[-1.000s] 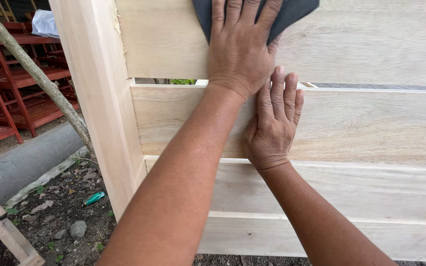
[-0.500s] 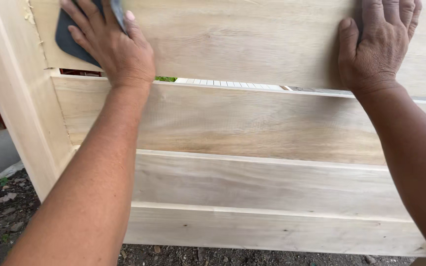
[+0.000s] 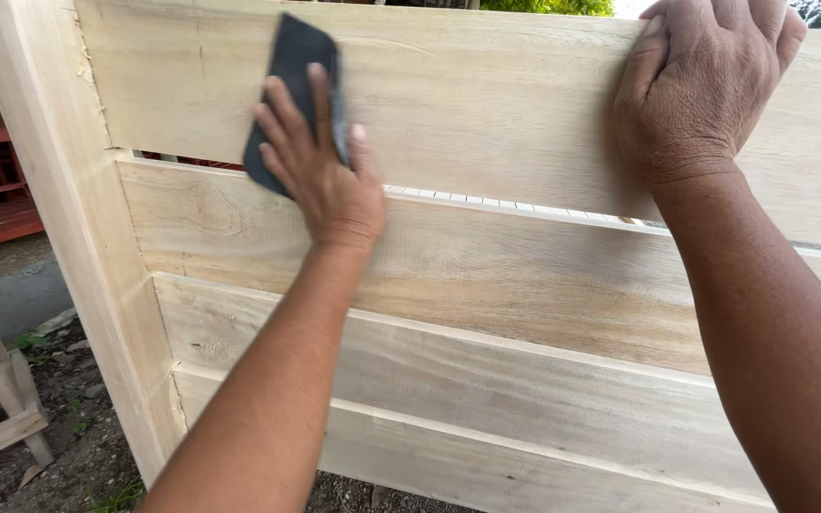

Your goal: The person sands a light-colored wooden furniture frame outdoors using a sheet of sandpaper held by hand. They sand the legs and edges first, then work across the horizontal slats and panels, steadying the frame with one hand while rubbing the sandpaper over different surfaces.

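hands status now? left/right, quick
Left hand: open, flat, pressing a dark sanding sheet on the top board.
Right hand: open, resting on that board, holding nothing.

No packages, labels, signs or screens in view. Nothing printed on any surface, left or right, near or far.

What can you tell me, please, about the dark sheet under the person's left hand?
The dark sheet is a thin, flexible, charcoal-grey piece, like sandpaper or abrasive cloth, roughly rectangular with soft corners. It lies flat against the upright face of the top pale wooden board, its lower end reaching the gap beneath that board. The left hand presses it with spread fingers, covering its lower right part; its upper part shows. Nothing else touches it.
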A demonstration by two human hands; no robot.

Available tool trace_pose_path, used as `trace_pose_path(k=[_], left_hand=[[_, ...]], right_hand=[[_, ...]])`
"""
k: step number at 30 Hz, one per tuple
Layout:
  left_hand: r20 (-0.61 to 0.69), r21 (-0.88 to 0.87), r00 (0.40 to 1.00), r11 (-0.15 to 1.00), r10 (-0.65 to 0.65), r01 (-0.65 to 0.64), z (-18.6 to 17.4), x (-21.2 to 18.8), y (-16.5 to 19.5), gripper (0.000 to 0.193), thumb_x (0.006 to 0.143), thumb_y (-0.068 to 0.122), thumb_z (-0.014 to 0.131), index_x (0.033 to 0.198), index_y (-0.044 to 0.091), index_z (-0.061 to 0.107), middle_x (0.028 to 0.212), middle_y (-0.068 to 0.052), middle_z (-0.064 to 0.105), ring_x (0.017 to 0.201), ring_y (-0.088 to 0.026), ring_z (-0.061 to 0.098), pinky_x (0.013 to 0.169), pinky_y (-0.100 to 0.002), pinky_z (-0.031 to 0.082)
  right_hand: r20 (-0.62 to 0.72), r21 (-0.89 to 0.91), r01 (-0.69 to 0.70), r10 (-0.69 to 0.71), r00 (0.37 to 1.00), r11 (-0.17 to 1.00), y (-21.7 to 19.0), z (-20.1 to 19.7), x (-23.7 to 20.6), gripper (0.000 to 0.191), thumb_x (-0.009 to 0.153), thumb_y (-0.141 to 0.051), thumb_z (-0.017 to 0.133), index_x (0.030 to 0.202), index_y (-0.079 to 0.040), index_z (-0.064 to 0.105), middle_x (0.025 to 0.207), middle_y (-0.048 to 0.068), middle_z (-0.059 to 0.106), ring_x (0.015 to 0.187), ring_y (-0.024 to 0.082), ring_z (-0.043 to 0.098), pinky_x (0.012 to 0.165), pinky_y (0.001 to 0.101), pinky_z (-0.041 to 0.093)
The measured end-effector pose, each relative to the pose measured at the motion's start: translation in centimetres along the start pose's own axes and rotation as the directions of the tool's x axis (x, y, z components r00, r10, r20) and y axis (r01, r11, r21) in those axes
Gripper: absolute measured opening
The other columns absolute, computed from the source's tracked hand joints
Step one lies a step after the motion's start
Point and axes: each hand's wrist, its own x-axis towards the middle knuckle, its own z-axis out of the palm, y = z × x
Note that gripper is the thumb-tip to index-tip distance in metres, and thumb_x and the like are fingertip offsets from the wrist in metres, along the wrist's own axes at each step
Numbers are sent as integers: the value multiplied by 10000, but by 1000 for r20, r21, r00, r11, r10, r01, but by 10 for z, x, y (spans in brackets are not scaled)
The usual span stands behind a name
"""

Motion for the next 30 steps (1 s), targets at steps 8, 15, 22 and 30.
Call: trace_pose_path(k=[8,15,22,30], left_hand=[[-152,-40,988,999,12,-18,14,17,79,782,1105,286,540,1677,135,27,1758,-107,5,1641,-331,7,1313,-685,63],[96,-143,905,906,414,-399,21,7,163,719,1076,341,549,1651,257,124,1758,6,125,1659,-230,99,1395,-610,75],[-89,-3,965,969,246,-247,25,98,-36,567,1210,289,459,1700,247,177,1788,-32,191,1667,-250,106,1358,-608,59],[-150,-5,971,982,-185,187,16,100,-20,629,1180,334,403,1714,202,99,1800,-79,70,1675,-329,62,1323,-655,24]], right_hand=[[5,241,-129,131,991,962,10,6,-10,474,1218,-280,217,997,-123,605,951,45,587,1098,235,560,1146,412,342],[-50,278,-72,90,995,958,12,9,-11,586,1229,-320,174,1067,-99,692,1066,58,690,1139,253,582,1116,414,320],[-43,168,-45,53,998,985,8,10,-12,495,1211,-284,261,1013,-93,672,1017,64,648,1075,260,574,1109,418,343],[-22,119,-46,49,999,992,9,17,-16,378,1207,-191,336,1009,-86,641,983,41,621,1004,213,596,939,396,455]])
